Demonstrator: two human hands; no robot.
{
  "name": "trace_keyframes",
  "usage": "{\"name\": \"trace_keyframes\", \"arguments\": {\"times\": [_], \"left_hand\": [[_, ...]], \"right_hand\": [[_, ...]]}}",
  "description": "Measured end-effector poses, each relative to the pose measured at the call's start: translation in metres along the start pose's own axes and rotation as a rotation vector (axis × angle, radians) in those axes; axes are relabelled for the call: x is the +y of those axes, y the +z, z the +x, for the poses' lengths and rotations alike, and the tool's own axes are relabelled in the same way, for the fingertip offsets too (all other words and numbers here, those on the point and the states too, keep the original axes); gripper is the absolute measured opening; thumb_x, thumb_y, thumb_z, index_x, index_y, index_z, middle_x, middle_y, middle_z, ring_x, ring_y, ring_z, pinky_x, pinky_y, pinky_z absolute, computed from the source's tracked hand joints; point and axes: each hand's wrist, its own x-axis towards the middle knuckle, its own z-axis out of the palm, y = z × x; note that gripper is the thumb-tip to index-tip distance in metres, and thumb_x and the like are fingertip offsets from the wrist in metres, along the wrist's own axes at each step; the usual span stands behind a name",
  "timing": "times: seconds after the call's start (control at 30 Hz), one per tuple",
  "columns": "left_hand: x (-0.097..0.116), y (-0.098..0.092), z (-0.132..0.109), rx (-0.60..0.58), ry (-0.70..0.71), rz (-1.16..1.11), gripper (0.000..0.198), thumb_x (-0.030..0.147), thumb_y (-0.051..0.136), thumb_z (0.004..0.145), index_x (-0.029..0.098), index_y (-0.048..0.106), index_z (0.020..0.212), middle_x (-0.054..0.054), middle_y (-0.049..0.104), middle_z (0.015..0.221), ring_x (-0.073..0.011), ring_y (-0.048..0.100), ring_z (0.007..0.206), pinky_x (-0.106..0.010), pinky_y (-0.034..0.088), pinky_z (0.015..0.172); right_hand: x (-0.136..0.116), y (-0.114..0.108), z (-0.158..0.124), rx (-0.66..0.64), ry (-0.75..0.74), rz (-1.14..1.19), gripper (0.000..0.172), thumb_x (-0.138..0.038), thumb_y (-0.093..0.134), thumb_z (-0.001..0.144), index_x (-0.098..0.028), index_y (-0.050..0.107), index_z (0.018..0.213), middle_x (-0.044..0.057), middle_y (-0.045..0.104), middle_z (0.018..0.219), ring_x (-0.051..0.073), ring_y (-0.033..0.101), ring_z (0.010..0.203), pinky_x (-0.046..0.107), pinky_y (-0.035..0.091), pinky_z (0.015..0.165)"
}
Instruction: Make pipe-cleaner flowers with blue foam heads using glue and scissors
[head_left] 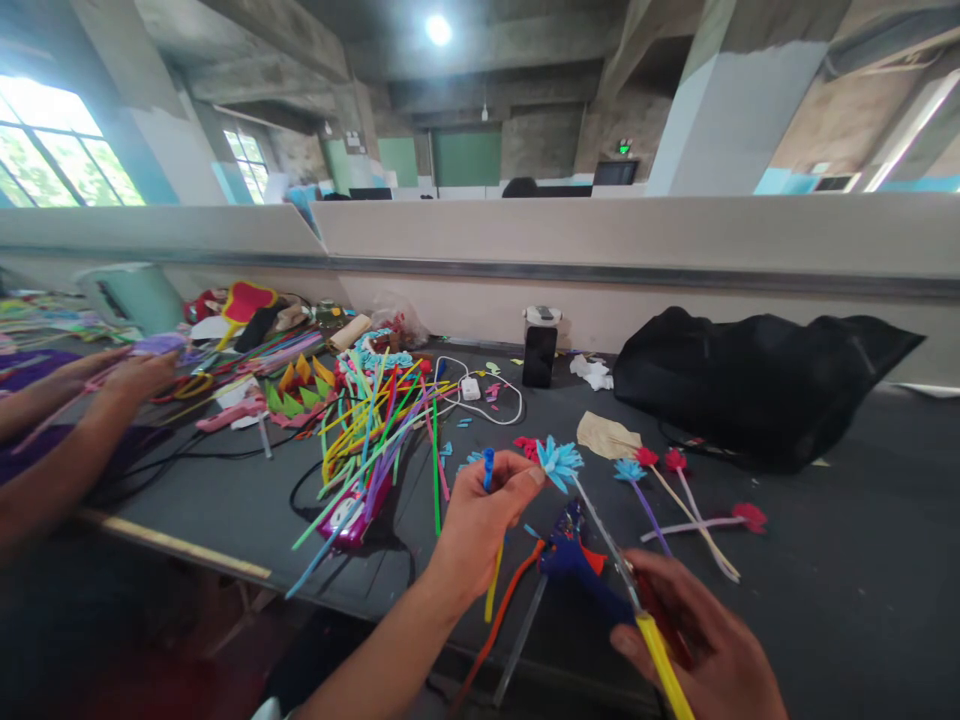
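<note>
My left hand (480, 540) pinches a light-blue fluffy flower (559, 462) between thumb and fingers. A short blue piece (489, 468) sticks up from the same hand, and a yellow strip (493, 590) shows below it. My right hand (705, 630) is closed around a long thin metal tool with a yellow handle (660, 655); its tip reaches the flower's underside. A dark red part beside the handle is partly hidden by the fingers. Between my hands on the table lies a blue glue gun (574, 560), with a clear stick (521, 635) nearby.
Finished flowers (675, 460) on stems lie to the right, before a black bag (727, 390). Coloured pipe cleaners (382, 430) heap over a pink box (352, 520) at left. A phone (539, 355) stands behind a white cable (517, 395). Another person's hands (142, 375) work far left.
</note>
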Motion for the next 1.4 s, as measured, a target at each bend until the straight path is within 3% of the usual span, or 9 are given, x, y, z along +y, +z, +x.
{"name": "trace_keyframes", "arguments": {"times": [0.3, 0.73, 0.97, 1.13, 1.23, 1.4], "left_hand": [[0.000, 0.001, 0.000, -0.019, -0.004, -0.003, 0.021, 0.032, 0.071, 0.073, 0.015, 0.063, 0.063, 0.006, 0.038, 0.051, -0.0065, 0.028, 0.049, -0.024, 0.021, 0.048], [0.003, -0.002, 0.003, -0.100, -0.057, 0.025, 0.030, 0.042, 0.075, 0.071, 0.015, 0.063, 0.065, 0.005, 0.040, 0.050, -0.0065, 0.030, 0.048, -0.023, 0.021, 0.047], [0.002, -0.005, 0.004, -0.114, -0.013, 0.104, 0.028, 0.041, 0.074, 0.072, 0.015, 0.066, 0.069, 0.005, 0.038, 0.052, -0.0070, 0.030, 0.050, -0.022, 0.023, 0.048], [0.002, -0.007, 0.005, -0.122, -0.015, 0.092, 0.027, 0.041, 0.076, 0.070, 0.016, 0.068, 0.069, 0.005, 0.040, 0.052, -0.0068, 0.031, 0.049, -0.022, 0.023, 0.047], [0.002, -0.007, 0.006, -0.127, -0.015, 0.085, 0.026, 0.041, 0.076, 0.070, 0.016, 0.069, 0.069, 0.005, 0.039, 0.051, -0.0067, 0.030, 0.048, -0.023, 0.023, 0.047], [0.000, -0.008, 0.008, -0.139, -0.019, 0.083, 0.025, 0.040, 0.074, 0.072, 0.016, 0.069, 0.070, 0.006, 0.039, 0.051, -0.0067, 0.030, 0.049, -0.023, 0.022, 0.048]], "right_hand": [[0.003, -0.002, -0.001, -0.019, 0.048, 0.012, 0.045, -0.036, 0.084, 0.054, -0.024, 0.074, 0.096, 0.002, 0.074, 0.077, 0.018, 0.069, 0.062, 0.020, 0.056, 0.055], [-0.009, -0.006, 0.006, -0.160, 0.099, 0.146, 0.042, -0.039, 0.084, 0.054, -0.024, 0.076, 0.092, 0.003, 0.073, 0.071, 0.018, 0.067, 0.054, 0.022, 0.055, 0.050], [-0.027, 0.007, -0.007, -0.013, 0.255, 0.323, 0.047, -0.050, 0.081, 0.056, -0.022, 0.073, 0.092, 0.000, 0.062, 0.060, 0.011, 0.052, 0.046, 0.022, 0.046, 0.044], [-0.030, 0.007, -0.008, -0.097, 0.322, 0.480, 0.051, -0.057, 0.081, 0.054, -0.021, 0.072, 0.089, -0.003, 0.053, 0.055, 0.004, 0.032, 0.039, 0.022, 0.038, 0.041], [-0.029, 0.003, -0.007, -0.182, 0.385, 0.476, 0.059, -0.063, 0.078, 0.055, -0.021, 0.071, 0.095, -0.006, 0.044, 0.047, 0.002, 0.020, 0.035, 0.019, 0.024, 0.034], [-0.023, 0.001, -0.006, -0.286, 0.455, 0.540, 0.067, -0.069, 0.078, 0.049, -0.019, 0.069, 0.094, -0.007, 0.040, 0.043, 0.002, 0.023, 0.033, 0.016, 0.018, 0.035]]}}
